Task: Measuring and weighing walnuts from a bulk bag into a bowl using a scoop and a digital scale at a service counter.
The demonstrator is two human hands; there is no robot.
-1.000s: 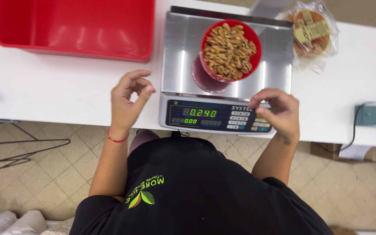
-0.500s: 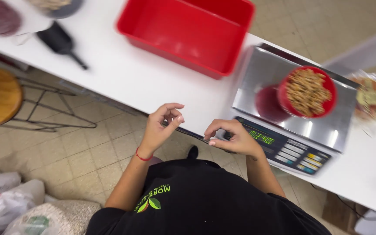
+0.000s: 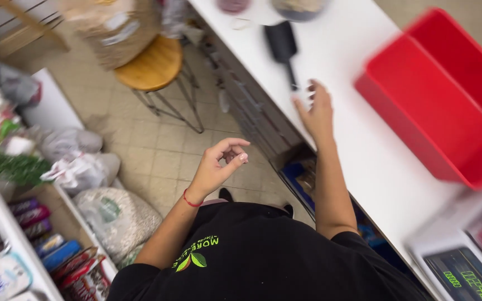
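My right hand (image 3: 317, 110) lies stretched out on the white counter (image 3: 364, 161), fingers apart, its fingertips right beside the handle end of a black scoop (image 3: 284, 47). I cannot tell whether they touch it. My left hand (image 3: 217, 165), with a red band at the wrist, hangs in the air off the counter's edge, above the floor. Its fingers are curled and thumb and forefinger nearly meet, with nothing seen in them. A red plastic tub (image 3: 447, 106) stands on the counter to the right of my right hand.
A grey scale with a lit display (image 3: 464, 276) sits at the bottom right. Blurred bowls (image 3: 299, 6) stand at the counter's far end. A wooden stool (image 3: 154, 64), a big sack (image 3: 112, 28), filled bags (image 3: 115, 217) and a shelf of packets (image 3: 40, 245) crowd the floor on the left.
The view has swung left, away from the scale. My right hand left the scale's front and reached along the counter to the black scoop. My left hand stayed curled in the air.
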